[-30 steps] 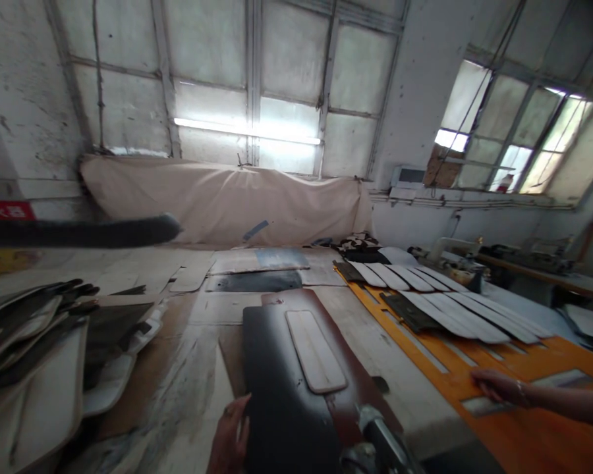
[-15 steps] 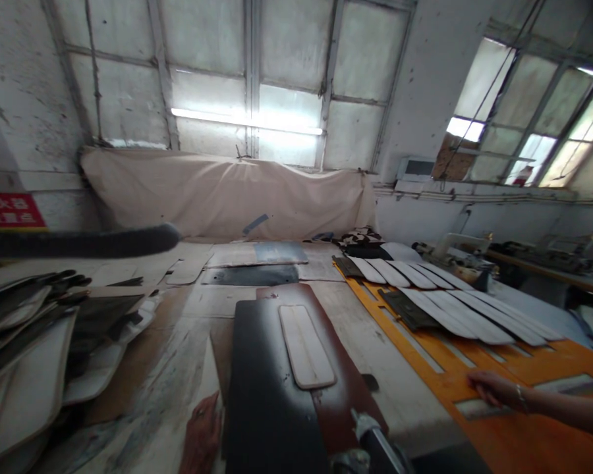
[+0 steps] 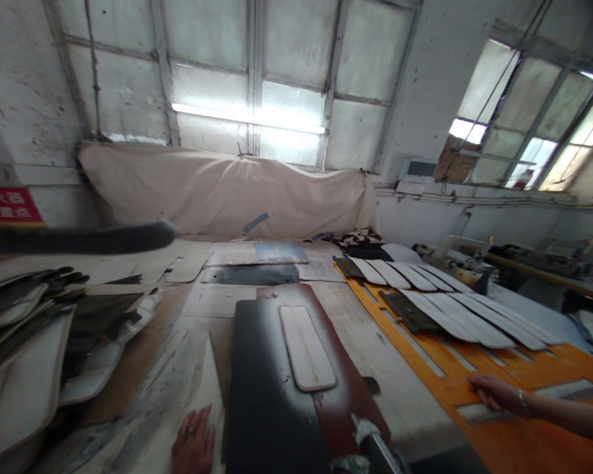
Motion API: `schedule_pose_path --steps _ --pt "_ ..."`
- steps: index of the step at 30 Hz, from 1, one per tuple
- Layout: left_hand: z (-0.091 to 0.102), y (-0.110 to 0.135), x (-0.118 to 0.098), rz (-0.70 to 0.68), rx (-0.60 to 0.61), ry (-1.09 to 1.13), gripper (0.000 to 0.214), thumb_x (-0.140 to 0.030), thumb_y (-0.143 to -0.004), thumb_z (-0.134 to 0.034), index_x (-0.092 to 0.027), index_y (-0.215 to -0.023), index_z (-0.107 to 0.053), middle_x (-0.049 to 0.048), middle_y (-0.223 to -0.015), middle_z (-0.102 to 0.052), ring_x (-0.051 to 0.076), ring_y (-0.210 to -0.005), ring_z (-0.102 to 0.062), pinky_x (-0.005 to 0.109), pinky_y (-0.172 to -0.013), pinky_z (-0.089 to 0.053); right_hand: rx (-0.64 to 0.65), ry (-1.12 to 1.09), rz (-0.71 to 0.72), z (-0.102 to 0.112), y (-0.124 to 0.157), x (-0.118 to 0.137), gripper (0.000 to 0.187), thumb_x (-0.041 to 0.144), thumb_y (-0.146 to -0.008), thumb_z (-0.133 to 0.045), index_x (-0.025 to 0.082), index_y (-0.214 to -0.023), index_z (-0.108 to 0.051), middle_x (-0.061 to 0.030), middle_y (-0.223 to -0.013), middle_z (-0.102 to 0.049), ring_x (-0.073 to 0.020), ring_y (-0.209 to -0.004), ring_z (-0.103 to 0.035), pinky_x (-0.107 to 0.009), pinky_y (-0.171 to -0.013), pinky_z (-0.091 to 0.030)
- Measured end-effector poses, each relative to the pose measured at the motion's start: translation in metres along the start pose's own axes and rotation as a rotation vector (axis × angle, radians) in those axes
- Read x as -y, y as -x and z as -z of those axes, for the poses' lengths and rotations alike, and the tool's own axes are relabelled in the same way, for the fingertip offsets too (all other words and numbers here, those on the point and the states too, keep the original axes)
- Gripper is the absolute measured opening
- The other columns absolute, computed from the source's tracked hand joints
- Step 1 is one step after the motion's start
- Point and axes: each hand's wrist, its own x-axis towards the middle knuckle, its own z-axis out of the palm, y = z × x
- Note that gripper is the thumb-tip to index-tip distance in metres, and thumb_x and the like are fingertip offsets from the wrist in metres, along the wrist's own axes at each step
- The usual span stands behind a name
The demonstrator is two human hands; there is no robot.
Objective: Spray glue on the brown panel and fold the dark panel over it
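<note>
My left hand (image 3: 192, 441) rests on the table at the bottom, left of a black board (image 3: 257, 395), its fingers a little spread and nothing visible in them. A ring shows on one finger. The black board overlaps a reddish-brown board (image 3: 333, 411). On these boards lies a pale, rounded rectangular panel (image 3: 309, 349) with a dark rim. What looks like a spray gun (image 3: 375, 444) enters at the bottom edge, its tip toward the panel. The frame cuts off its rear, and I see no right hand on it.
Another person's hand (image 3: 491, 393) with a bracelet reaches over an orange slotted board (image 3: 528, 368). Rows of white panels (image 3: 454, 316) lie on that board. At left is a pile of panels (image 3: 34, 375). A dark, blurred bar (image 3: 79, 238) juts in above the pile.
My left hand has moved slightly left and down, away from the black board's edge, and its fingers have spread. The boards, panel and spray gun have hardly moved.
</note>
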Motion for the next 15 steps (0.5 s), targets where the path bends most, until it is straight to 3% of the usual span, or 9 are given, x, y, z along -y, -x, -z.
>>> schedule_pose_path --steps 4,7,13,15 --pt "0.006 0.008 -0.007 0.037 0.015 -0.035 0.045 -0.035 -0.081 -0.031 -0.014 -0.113 -0.054 0.0060 -0.115 -0.061 0.023 -0.117 -0.045 0.041 -0.098 -0.040 0.035 -0.058 -0.149 0.010 -0.013 -0.013 0.058 0.044 -0.080 -0.042 0.018 -0.029 -0.048 -0.0009 -0.023 -0.035 0.0069 -0.023 -0.025 -0.009 -0.041 0.000" --pt "0.009 0.009 -0.011 0.062 -0.006 -0.054 0.045 -0.035 -0.080 -0.031 -0.014 -0.112 -0.055 0.0058 -0.113 -0.062 0.022 -0.116 -0.045 0.041 -0.099 -0.038 0.036 -0.070 -0.158 0.012 -0.016 -0.019 0.058 0.047 -0.079 -0.042 0.017 -0.029 -0.048 -0.0008 -0.023 -0.034 0.0071 -0.023 -0.025 -0.008 -0.041 0.001" --pt "0.010 0.010 -0.013 0.082 -0.025 -0.093 0.045 -0.033 -0.080 -0.029 -0.014 -0.111 -0.055 0.0069 -0.113 -0.061 0.022 -0.115 -0.046 0.040 -0.096 -0.039 -0.044 -0.032 0.119 0.006 -0.009 -0.016 0.062 0.057 -0.077 -0.039 0.016 -0.032 -0.050 -0.0002 -0.022 -0.034 0.0088 -0.022 -0.021 -0.008 -0.041 0.004" --pt "0.009 0.011 -0.012 0.068 -0.008 -0.100 0.044 -0.031 -0.081 -0.028 -0.015 -0.111 -0.055 0.0055 -0.113 -0.062 0.021 -0.115 -0.046 0.038 -0.095 -0.040 -0.050 -0.047 0.136 0.003 -0.007 -0.013 0.064 0.060 -0.077 -0.035 0.016 -0.034 -0.051 0.0000 -0.022 -0.034 0.0091 -0.022 -0.021 -0.007 -0.041 0.005"
